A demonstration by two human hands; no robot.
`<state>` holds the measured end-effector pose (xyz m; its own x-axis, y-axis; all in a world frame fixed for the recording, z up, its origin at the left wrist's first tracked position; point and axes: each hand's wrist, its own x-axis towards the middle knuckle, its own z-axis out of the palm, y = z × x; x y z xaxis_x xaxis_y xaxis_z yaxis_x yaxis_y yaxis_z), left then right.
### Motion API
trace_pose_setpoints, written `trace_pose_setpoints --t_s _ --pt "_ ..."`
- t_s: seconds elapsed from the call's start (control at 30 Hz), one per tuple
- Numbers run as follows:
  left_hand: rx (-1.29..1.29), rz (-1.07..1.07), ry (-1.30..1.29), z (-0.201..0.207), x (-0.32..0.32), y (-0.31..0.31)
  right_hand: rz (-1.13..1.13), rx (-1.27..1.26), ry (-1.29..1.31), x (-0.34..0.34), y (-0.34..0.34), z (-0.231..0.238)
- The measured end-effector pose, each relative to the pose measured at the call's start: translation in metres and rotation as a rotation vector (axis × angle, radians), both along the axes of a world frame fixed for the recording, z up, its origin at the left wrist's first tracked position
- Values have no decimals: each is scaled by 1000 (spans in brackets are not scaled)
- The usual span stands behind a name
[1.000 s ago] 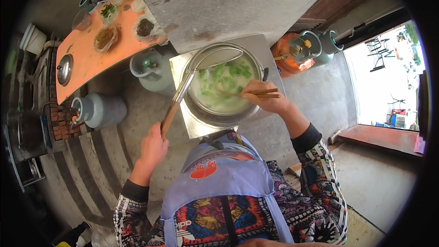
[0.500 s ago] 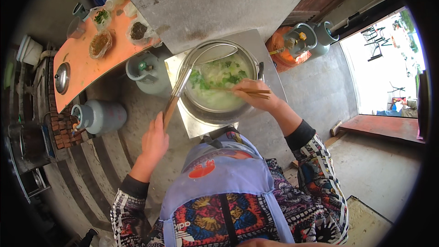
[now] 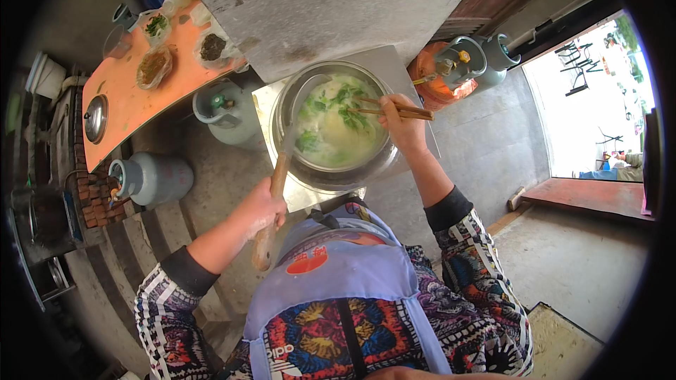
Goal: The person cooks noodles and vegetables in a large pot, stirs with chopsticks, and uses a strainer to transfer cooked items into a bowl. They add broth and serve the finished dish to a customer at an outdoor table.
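A large metal pot [image 3: 329,178] of pale, cloudy broth with leafy greens [image 3: 350,102] stands in front of me. My left hand [image 3: 258,211] is closed around the wooden handle of a long-handled strainer [image 3: 281,169]. The strainer's curved metal rim lies along the left inner side of the pot; most of its bowl is hidden under the liquid. In my right hand [image 3: 403,127], above the pot's right edge, is a pair of wooden chopsticks [image 3: 398,110]. Their tips reach in among the greens.
The pot sits on a metal-topped stand [image 3: 406,74] against a concrete wall. At left, an orange table [image 3: 116,109] bears a lid [image 3: 96,119] and bagged ingredients [image 3: 154,67]. Gas cylinders [image 3: 160,177] stand on the floor at left, others [image 3: 461,63] at right near a doorway.
The strainer has gone down from above the pot into the broth, its handle now nearer my body. My right hand has moved slightly right and up, the chopsticks now among the greens.
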<state>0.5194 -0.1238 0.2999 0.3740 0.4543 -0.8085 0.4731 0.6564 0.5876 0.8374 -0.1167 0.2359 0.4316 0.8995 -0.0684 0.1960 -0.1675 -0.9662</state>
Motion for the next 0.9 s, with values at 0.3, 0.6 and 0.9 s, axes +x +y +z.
trace_pose_setpoints --t_s 0.3,0.6,0.9 --pt "-443 556 -453 4 9 -9 238 -81 102 10 -46 87" --pt "-684 660 -530 16 23 -11 -232 -43 35 25 -5 25" --pt "-524 575 -491 14 21 -3 400 246 -385 -23 -44 61"
